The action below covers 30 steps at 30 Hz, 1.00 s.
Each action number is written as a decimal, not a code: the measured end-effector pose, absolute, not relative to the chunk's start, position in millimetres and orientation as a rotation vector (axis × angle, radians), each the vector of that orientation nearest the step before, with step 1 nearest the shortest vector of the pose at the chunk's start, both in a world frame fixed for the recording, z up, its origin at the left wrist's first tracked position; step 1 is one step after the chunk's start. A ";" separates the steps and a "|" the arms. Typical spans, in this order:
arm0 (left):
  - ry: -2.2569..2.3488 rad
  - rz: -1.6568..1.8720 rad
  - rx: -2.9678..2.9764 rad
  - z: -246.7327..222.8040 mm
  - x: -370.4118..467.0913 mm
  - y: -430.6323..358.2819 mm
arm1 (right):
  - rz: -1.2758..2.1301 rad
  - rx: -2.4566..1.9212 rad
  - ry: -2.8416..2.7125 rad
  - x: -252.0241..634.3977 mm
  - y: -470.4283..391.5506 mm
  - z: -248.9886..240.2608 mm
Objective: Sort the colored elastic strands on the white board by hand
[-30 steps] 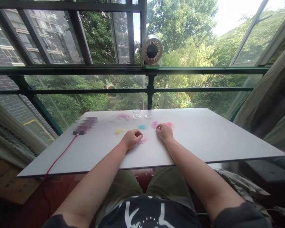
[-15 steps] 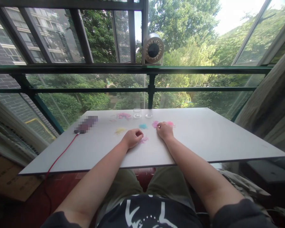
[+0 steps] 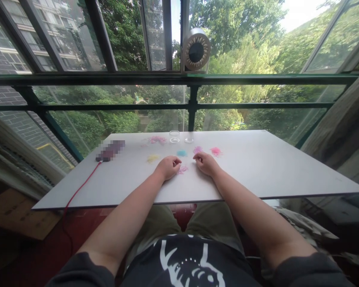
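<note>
My left hand rests on the white table with its fingers curled and thumb and fingertips close together. It lies right beside a loose pile of small pink-purple pieces. My right hand is also curled in a pinch, just in front of a purple pile. Anything between either hand's fingertips is too small to make out. Around them lie a blue pile, a yellow pile and a bright pink pile. The pieces look thin and tiny; their kind cannot be told.
A clear round container and a clear shallow dish or lid stand near the white table's back edge. More pink pieces lie left of them. A blurred-out device with a red cable is at left. A railing runs behind.
My right hand has drawn back toward me and slightly left, away from the bright pink pile, which now shows fully. My left hand stays by the pink-purple pile. The view has tilted slightly down.
</note>
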<state>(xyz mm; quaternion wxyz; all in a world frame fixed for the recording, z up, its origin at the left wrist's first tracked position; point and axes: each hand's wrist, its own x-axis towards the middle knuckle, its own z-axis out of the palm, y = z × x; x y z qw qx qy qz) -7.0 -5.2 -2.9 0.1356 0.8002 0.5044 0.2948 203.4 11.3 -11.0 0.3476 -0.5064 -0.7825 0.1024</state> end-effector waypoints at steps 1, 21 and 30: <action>1.455 0.845 2.316 -3.0 -7.2 -5.1 | 0.256 -1.266 -2.101 200.2 9.0 -10.8; 1.346 0.870 2.260 1.4 -7.4 -10.4 | 0.098 -1.171 -2.309 183.9 6.6 -10.7; 1.308 0.827 2.311 0.4 -5.5 -9.4 | -0.026 -1.152 -2.337 176.2 -0.4 -8.2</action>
